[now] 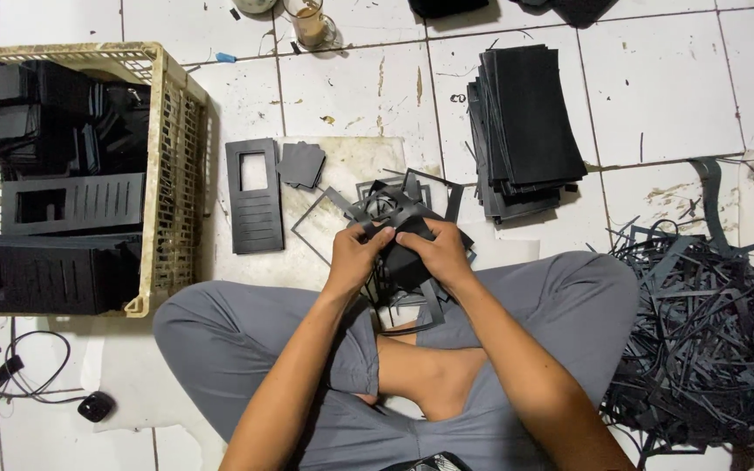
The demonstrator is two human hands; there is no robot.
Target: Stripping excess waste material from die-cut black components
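Note:
I sit cross-legged on a white tiled floor. My left hand [356, 255] and my right hand [435, 251] both grip a black die-cut foam sheet [392, 208] in front of my knees, thumbs close together at its middle. Thin frame strips of the sheet hang loose around my fingers. A finished black cut piece [255, 195] with a rectangular window and slots lies flat to the left, next to a small stack of black squares [301, 164].
A cream plastic crate [170, 166] at left holds many black cut pieces. A stack of uncut black sheets [525, 126] lies at upper right. A heap of black offcut strips [709, 331] fills the right. A glass [310, 23] stands at the top; cables [23, 375] lie at lower left.

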